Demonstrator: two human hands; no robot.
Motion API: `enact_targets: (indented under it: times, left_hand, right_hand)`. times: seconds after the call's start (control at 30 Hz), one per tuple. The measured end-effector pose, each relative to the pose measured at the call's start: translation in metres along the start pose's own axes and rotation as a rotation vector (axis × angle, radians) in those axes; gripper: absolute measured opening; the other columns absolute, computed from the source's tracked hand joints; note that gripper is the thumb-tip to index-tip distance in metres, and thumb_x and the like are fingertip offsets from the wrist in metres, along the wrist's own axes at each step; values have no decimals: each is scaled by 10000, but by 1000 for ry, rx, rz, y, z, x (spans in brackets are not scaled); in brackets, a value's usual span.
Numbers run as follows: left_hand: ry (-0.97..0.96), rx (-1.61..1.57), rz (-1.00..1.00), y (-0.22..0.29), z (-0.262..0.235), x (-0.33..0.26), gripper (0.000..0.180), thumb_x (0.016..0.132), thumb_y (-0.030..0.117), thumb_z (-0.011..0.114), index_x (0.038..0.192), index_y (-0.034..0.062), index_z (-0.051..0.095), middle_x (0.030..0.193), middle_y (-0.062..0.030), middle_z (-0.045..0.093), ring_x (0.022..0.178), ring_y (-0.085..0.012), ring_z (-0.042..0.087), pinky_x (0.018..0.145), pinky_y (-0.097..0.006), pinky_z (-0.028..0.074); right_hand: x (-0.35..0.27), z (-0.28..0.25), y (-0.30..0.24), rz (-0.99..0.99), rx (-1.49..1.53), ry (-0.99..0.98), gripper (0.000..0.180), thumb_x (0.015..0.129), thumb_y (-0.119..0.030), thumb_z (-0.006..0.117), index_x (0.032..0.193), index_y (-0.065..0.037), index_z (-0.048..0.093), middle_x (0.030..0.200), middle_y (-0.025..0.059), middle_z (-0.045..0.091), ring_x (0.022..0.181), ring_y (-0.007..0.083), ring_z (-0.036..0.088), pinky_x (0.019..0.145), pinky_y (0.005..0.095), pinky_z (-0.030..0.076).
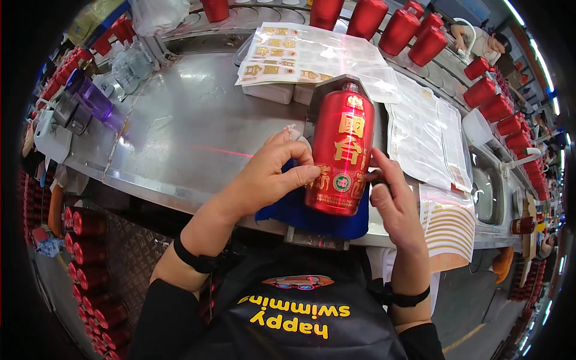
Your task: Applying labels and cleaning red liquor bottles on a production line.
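A glossy red bottle [342, 150] with gold characters, gold ornaments and a round green emblem lies tilted in front of me, its neck pointing away. It rests on a dark angled stand [312, 115] and a blue cloth [282, 204]. My left hand [279, 165] is closed at its lower left side, the thumb tip against the gold ornament and the other fingers curled. At the lower right side, my right hand [396, 201] has its bent fingers against the bottle, the index finger reaching up along its edge. Parts of both hands' fingertips are hidden behind the bottle.
Sheets of gold decals [288, 51] lie beyond the bottle, with a mostly bare backing sheet [423, 132] to the right. Several red bottles stand along a conveyor [240, 18]. A purple tumbler [90, 96] stands on the left. A sink [487, 192] is at right; a person [486, 45] sits farther off.
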State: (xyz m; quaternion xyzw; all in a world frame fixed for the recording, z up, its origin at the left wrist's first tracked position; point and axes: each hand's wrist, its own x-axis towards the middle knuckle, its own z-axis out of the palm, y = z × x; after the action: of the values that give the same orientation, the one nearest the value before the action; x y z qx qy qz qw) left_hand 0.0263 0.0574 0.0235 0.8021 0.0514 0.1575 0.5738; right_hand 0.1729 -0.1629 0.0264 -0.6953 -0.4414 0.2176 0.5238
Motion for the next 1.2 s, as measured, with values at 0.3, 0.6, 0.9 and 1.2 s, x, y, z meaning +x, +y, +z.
enact_targets:
  times: [0.3,0.6,0.9,1.2]
  left_hand:
    - [-31,59,47,-3,-2,1,189,899,200,659,796,71,567,825,-32,577,952,-185,512,1085,-402,251]
    - [138,-31,159,-18,3,-17,834,763,412,777,1409,50,394,1349,-158,480,1255,-353,437,1126,-429,244]
    - [391,842,543,3,36,-40,605,725,303,753,1303,241,582,1311,0,581,1287,-272,420,1131,-549,177]
    - [412,707,270,-3,53,-58,604,791,177,702,1368,89,546,1237,-59,651,1298,-316,436,1115,-534,198]
  right_hand:
    - [7,11,-1,17,-62,60,850,865,-432,718,1433,87,355,1260,146,475,975,180,523,911,304,444]
    - [6,9,-1,140,92,37,866,849,-414,736,1455,58,336,1336,166,445,987,191,533,920,330,447]
    - [-25,13,-7,-406,-598,52,631,679,-95,828,1276,-121,626,1398,232,425,1135,349,485,911,422,457]
    - [-27,20,4,-415,-580,110,545,698,-10,761,1226,-100,664,1326,228,489,1167,369,491,965,441,439]
